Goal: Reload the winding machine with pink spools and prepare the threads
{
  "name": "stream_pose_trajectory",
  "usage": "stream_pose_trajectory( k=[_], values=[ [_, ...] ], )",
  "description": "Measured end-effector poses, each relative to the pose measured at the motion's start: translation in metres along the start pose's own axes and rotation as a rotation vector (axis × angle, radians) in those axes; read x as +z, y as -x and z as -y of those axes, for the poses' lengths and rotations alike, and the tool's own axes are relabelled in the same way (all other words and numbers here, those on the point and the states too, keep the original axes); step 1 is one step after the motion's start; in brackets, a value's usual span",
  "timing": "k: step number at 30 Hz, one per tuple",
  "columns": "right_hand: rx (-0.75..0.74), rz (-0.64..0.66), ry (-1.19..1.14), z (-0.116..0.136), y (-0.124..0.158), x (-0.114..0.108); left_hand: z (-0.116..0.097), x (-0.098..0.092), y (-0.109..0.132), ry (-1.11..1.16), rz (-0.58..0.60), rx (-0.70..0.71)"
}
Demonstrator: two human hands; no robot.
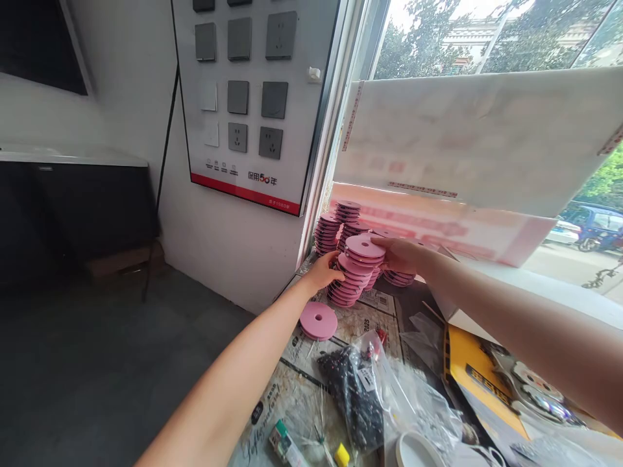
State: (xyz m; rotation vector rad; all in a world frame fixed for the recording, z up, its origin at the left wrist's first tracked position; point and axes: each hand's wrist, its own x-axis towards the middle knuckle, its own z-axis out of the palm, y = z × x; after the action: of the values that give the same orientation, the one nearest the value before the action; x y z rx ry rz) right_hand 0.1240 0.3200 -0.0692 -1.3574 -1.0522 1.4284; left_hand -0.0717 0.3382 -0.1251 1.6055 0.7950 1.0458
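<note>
On the paper-covered table (374,314), far stacks of pink discs (335,228) stand at its far edge. The near stack (354,277) is clasped from both sides: left hand (324,271) curled against its left, right hand (399,254) gripping its top. One loose disc (318,320) lies nearer, unstacked.

Bare left hand (324,272), bare right hand (399,254)

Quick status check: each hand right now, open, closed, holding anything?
Left hand: open, cupped against the side of the pink disc stack.
Right hand: grip closed on the stack's top discs.
</note>
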Motion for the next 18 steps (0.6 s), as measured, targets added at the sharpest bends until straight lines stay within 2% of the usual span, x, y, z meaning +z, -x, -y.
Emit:
stream_pose_trajectory(
  k=[6,11,14,18],
  values=[
    [-0.034,-0.036,-0.037,0.001,0.002,0.005,-0.003,0.004,0.003,0.022,0.010,0.008],
    [-0.061,0.025,-0.044,0.003,0.017,0.008,0.001,0.004,0.003,-0.026,-0.043,0.011],
    [-0.072,0.039,-0.012,0.005,0.019,0.012,0.000,0.006,0.003,-0.062,-0.136,0.037],
    [-0.151,0.035,0.072,0.008,0.017,0.013,-0.011,0.008,0.004,-0.123,-0.290,0.095]
  ],
)
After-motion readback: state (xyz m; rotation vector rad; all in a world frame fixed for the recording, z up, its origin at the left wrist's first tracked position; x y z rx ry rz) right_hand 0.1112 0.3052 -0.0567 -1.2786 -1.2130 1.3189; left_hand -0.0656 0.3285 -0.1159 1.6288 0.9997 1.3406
